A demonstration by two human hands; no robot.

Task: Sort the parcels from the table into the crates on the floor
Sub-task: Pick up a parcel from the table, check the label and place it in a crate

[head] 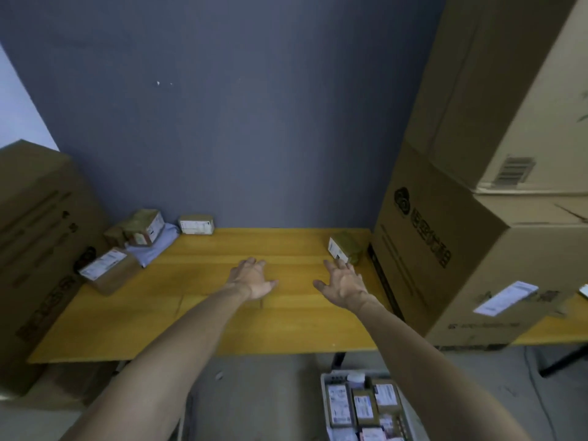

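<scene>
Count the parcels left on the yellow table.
5: four at the back left, one back right. Others may be hidden.

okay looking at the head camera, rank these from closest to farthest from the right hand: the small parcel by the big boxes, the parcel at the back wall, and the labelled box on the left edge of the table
From the right hand:
1. Small parcel, just beyond the fingertips, beside the big boxes on the right.
2. Back-wall parcel, far side of the table, left of centre.
3. Labelled box, left edge, past the left hand.
</scene>
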